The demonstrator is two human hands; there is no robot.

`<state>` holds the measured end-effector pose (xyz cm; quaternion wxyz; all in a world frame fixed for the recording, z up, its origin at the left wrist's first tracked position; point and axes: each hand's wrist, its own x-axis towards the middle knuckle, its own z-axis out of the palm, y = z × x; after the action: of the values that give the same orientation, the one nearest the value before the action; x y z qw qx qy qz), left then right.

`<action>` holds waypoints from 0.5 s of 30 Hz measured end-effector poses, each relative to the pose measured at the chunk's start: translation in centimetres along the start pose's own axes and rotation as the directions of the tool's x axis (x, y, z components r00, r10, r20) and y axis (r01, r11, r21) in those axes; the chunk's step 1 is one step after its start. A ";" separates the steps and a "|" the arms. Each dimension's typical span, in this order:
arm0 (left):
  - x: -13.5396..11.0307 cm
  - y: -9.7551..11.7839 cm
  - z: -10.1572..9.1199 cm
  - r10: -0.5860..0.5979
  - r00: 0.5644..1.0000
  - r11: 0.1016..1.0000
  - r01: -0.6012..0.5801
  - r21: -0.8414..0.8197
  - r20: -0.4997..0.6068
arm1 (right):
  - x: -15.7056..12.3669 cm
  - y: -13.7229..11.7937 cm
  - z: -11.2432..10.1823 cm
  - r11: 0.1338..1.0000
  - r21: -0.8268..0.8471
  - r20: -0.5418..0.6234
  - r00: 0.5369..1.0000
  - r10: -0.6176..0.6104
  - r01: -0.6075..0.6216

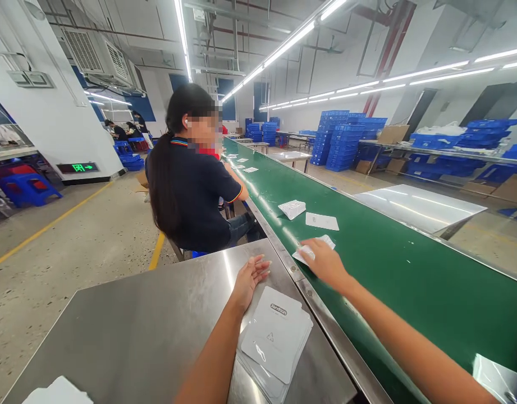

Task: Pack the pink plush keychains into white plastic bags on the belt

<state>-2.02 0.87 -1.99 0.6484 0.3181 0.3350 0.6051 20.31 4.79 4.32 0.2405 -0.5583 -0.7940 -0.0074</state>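
My right hand [324,262] reaches over the edge of the green conveyor belt [393,269] and rests on a white packet [315,248] lying there; its fingers are blurred and I cannot tell if they grip it. My left hand [250,278] lies open and flat on the steel table [149,325], fingers stretched out, just above a stack of white plastic pouches [275,339]. Two more white packets [292,209] [321,221] lie further up the belt.
A person in a dark shirt [191,191] sits at the belt just ahead on my left. More white packets dot the belt far off. Blue crates [342,140] are stacked across the aisle, beside steel tables [418,207]. White items [58,391] lie at the table's near corner.
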 end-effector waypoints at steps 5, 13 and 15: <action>-0.2 0.2 0.2 0.005 1.000 1.000 -0.005 0.002 -0.006 | 9.4 6.6 0.8 0.916 -0.196 0.091 0.924 0.372 -0.350; -0.3 0.2 0.2 -0.008 1.000 1.000 0.008 -0.018 -0.015 | 14.1 11.2 6.5 0.665 -0.265 0.080 0.671 0.737 -0.698; -0.3 0.1 0.2 -0.004 1.000 1.000 0.004 -0.024 -0.022 | 14.3 11.7 7.2 0.666 -0.270 0.088 0.671 0.736 -0.695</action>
<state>-1.93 0.61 -1.78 0.6496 0.3028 0.3355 0.6114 24.29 23.81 0.58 0.0859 -0.8462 -0.5229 0.0558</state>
